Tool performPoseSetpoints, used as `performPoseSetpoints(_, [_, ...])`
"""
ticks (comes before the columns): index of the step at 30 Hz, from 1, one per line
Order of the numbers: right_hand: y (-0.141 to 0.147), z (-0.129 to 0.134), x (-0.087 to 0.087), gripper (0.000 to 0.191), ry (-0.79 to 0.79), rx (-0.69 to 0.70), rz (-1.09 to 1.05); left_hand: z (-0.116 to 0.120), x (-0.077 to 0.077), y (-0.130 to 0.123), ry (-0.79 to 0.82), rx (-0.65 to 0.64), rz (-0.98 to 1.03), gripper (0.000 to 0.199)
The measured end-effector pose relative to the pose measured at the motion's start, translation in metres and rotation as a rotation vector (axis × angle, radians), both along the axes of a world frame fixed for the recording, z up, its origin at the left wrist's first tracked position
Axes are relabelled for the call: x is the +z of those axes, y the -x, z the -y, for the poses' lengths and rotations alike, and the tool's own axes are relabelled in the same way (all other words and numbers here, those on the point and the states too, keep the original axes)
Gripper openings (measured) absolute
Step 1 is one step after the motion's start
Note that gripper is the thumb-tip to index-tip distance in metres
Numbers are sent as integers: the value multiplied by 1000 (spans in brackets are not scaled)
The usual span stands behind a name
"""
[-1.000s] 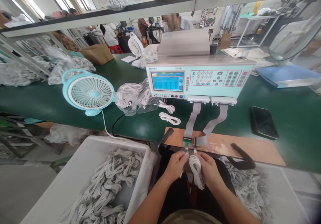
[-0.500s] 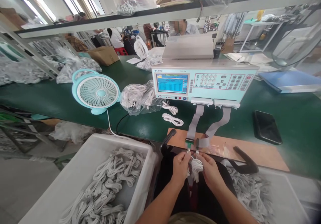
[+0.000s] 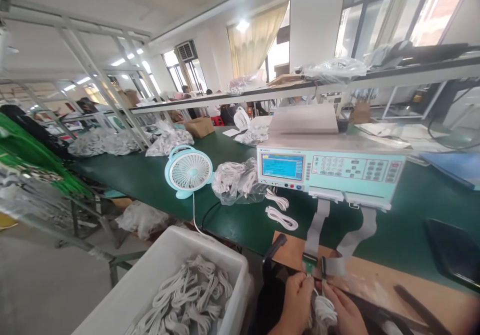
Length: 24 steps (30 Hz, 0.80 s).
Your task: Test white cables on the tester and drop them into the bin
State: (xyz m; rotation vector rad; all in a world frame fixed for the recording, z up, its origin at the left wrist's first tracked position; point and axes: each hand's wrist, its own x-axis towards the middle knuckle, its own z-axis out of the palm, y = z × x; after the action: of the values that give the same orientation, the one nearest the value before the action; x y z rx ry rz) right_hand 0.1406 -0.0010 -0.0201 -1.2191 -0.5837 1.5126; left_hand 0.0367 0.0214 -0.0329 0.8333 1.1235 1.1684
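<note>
My left hand (image 3: pixel 297 297) pinches one plug end of a white coiled cable (image 3: pixel 324 311) against the small green connector board (image 3: pixel 309 266). On the other side, my right hand (image 3: pixel 344 311) is closed round the other end, by a black ribbon connector (image 3: pixel 324 268). Between the hands hangs the tied coil. How deep the plugs sit in the sockets is hidden by my fingers. Two grey ribbon cables (image 3: pixel 318 227) run up from these connectors to a pale blue tester (image 3: pixel 348 175) with a lit screen (image 3: pixel 282 167).
A white bin (image 3: pixel 165 247) of coiled cables stands at left. On the green table (image 3: pixel 232 227) are a blue fan (image 3: pixel 189 172), bagged cables (image 3: pixel 234 177), two loose coiled cables (image 3: pixel 281 217) and a black phone (image 3: pixel 453 250). A brown board (image 3: pixel 431 295) lies along the edge.
The camera view has tilted up and swung left, so hands and tester appear lower and further right. Both hands keep their hold on the cable at the connectors.
</note>
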Motion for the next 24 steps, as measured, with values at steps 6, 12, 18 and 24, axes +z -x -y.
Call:
performPoseSetpoints(6, [1,-1,-11,36,39,-67,28,0,-4,-1,-32,20,-115,42])
performPoseSetpoints(12, [5,-1,-14,38,13,-62,-14,-2,1,-2,-52,42,-92,39])
performPoseSetpoints(18, [5,21,23,39,-55,-13,96,19,17,-3,-28,-35,-75,32])
performPoseSetpoints(24, [-120,72,15,29,18,226,621,45,24,21,122,-62,251,37])
